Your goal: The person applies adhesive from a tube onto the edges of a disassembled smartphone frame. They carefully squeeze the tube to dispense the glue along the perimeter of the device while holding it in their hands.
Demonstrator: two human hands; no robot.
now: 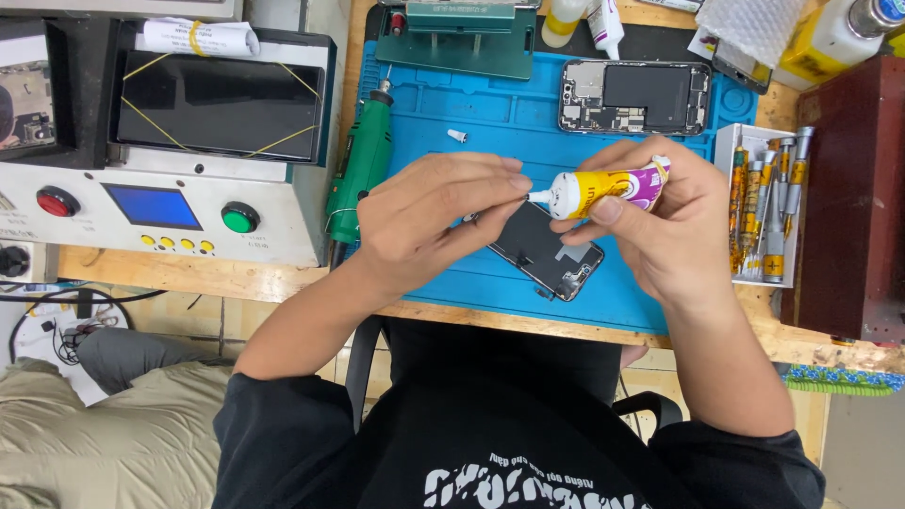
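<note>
Seen from the head camera, a person seated at a wooden workbench (236, 275) works over a blue rubber mat (490, 123). The right hand (665, 221) is closed around a small yellow and purple glue tube (613, 187), thumb on its underside and fingers over the top, with the tube lying nearly level and its white nozzle pointing left. The left hand (429, 217) is pinched narrowly at the nozzle tip, forefinger and thumb meeting there; whether they grip a cap cannot be told. Both hands hover above the mat, the tube just over a dark phone screen panel (547, 253) that lies tilted on the mat near its front edge.

Farther back on the mat rests an opened phone body (633, 97) with its inner parts exposed. A small white cap (456, 136) lies alone on the mat, well apart from the hands. A green rotary tool (363, 160) lies along the mat's left edge, and a tray of screwdrivers (768, 203) sits just right of the right hand. To the left stands a grey machine (170, 203) with a red button, a green button and a blue display.
</note>
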